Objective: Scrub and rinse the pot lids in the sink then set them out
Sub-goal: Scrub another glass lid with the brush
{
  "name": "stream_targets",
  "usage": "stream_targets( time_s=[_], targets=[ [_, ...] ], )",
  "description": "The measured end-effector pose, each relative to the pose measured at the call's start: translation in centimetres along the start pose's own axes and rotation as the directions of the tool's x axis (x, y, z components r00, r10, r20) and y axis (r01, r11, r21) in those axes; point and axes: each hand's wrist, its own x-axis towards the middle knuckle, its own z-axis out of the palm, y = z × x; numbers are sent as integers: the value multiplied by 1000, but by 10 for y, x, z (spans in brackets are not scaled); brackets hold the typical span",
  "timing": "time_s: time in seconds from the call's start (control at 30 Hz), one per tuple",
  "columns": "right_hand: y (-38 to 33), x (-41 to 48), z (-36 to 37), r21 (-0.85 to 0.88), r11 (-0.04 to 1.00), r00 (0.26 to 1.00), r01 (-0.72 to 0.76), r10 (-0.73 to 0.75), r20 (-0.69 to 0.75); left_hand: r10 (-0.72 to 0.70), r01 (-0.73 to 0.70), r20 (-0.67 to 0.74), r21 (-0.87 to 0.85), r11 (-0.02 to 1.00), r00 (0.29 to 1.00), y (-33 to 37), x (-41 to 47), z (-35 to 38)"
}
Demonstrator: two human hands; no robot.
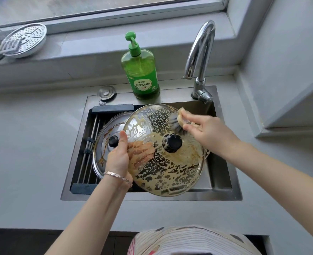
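Note:
A glass pot lid [170, 172] with a black knob, streaked with brownish suds, is held tilted over the sink [223, 181]. My left hand [119, 155] grips its left rim, thumb on top and fingers showing through the glass from underneath. My right hand [205, 131] holds a sponge [180, 116] against the lid's upper right surface. A second lid [104, 142], steel with a black knob and brown stains, lies in the sink to the left, partly hidden behind the glass lid.
A green dish soap bottle [141, 70] stands behind the sink, the chrome faucet [199, 57] to its right, no water running. A drain rack [91, 144] spans the sink's left side. A perforated steamer plate [23, 40] leans on the window ledge. Grey counter surrounds the sink.

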Motion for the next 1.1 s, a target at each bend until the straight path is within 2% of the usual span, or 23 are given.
stream_targets(
  time_s=[0.2, 0.37, 0.5, 0.63, 0.77, 0.87, 1.03, 1.1],
  targets=[
    [9, -44, 20, -29, 999, 993, -28, 31, 113, -1, -2, -36, -95, 995, 999, 5, 6, -4],
    [35, -6, 2, 69, 980, 978, -188, 193, -78, 30, -25, 40, -123, 992, 999, 9, 8, -4],
    [18, -25, 8, 81, 993, 995, -90, 87, 43, 17, -8, 55, -150, 989, 998, 9, 13, -9],
    [32, -17, 9, 19, 987, 988, -157, 158, -4, 5, 10, 73, -202, 979, 997, 6, 14, -11],
    [35, -29, 18, 24, 992, 991, -122, 120, 64, 5, 7, 48, -255, 967, 999, 11, 16, -11],
    [36, -26, 19, 4, 985, 985, -172, 172, -9, -23, 23, 4, -285, 958, 1000, 14, 18, -9],
    [20, -65, 51, 31, 999, 986, -39, 33, 164, -30, 8, -66, -317, 948, 997, 21, 22, -11],
    [26, -56, 48, 27, 997, 988, -72, 67, 141, -18, -7, -79, -298, 955, 997, 20, 23, -12]
  ],
)
